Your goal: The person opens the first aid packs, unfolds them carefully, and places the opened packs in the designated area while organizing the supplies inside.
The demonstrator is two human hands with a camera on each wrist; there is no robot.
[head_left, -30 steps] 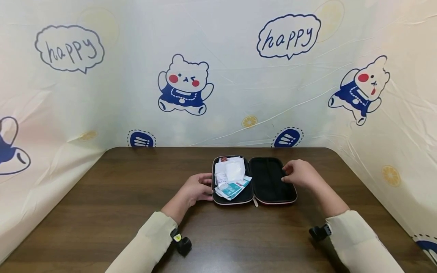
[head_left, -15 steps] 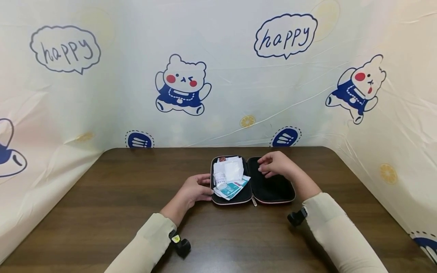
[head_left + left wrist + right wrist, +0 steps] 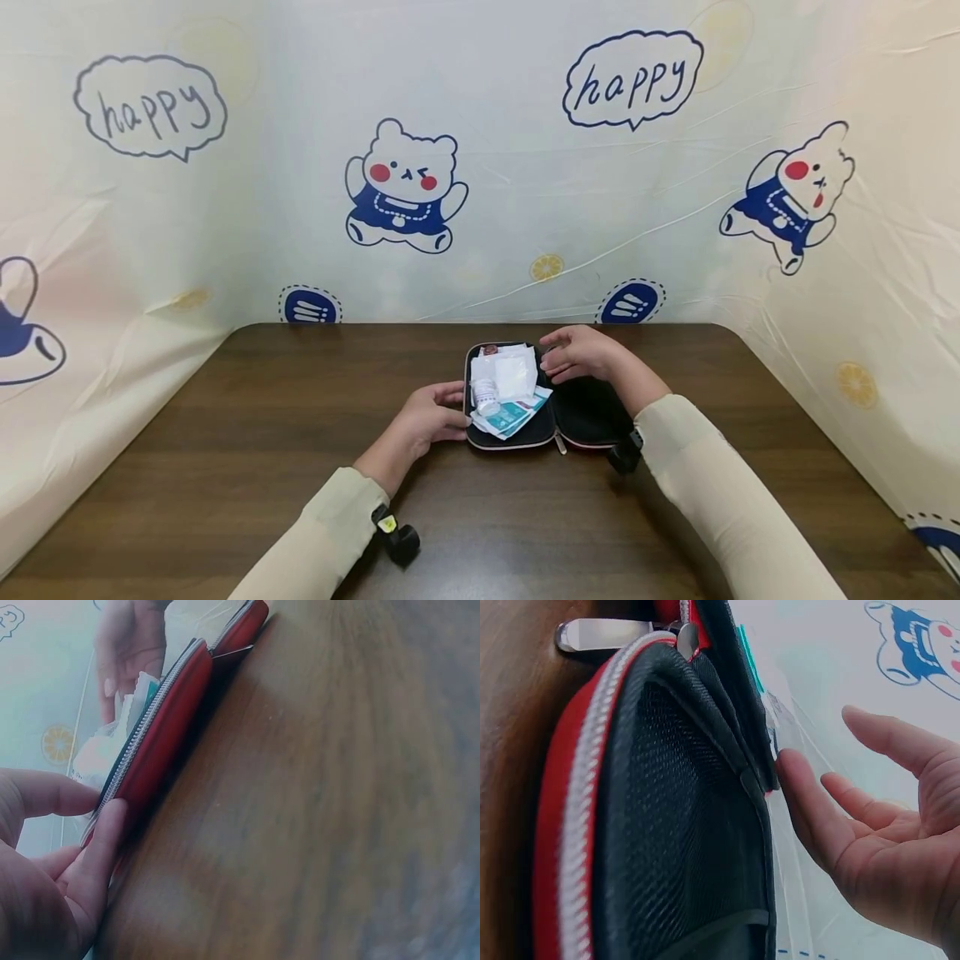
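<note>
A small zip case (image 3: 596, 408), red outside and lined in black, lies spread open on the table. Its left half holds white packets (image 3: 516, 373), teal-and-white sachets (image 3: 517, 415), a small white cylinder with printing (image 3: 486, 395) and a reddish-brown item (image 3: 490, 350) at the back. My left hand (image 3: 426, 418) grips the case's left edge, the thumb on the red side wall (image 3: 165, 727) and a finger at the zip rim. My right hand (image 3: 588, 354) hovers over the back of the hinge, beside the packets, fingers relaxed and holding nothing. The case's right half shows black mesh (image 3: 682, 817).
A metal zip pull (image 3: 604, 634) sticks out at the front of the hinge. The brown wooden table (image 3: 300, 383) ends at a back edge just behind the case, where a printed curtain (image 3: 510, 183) hangs. A small black camera (image 3: 397, 537) sits on my left wrist.
My right hand has moved left from the case's right edge, across the black right half, to the packets' side. The left hand stays at the left edge.
</note>
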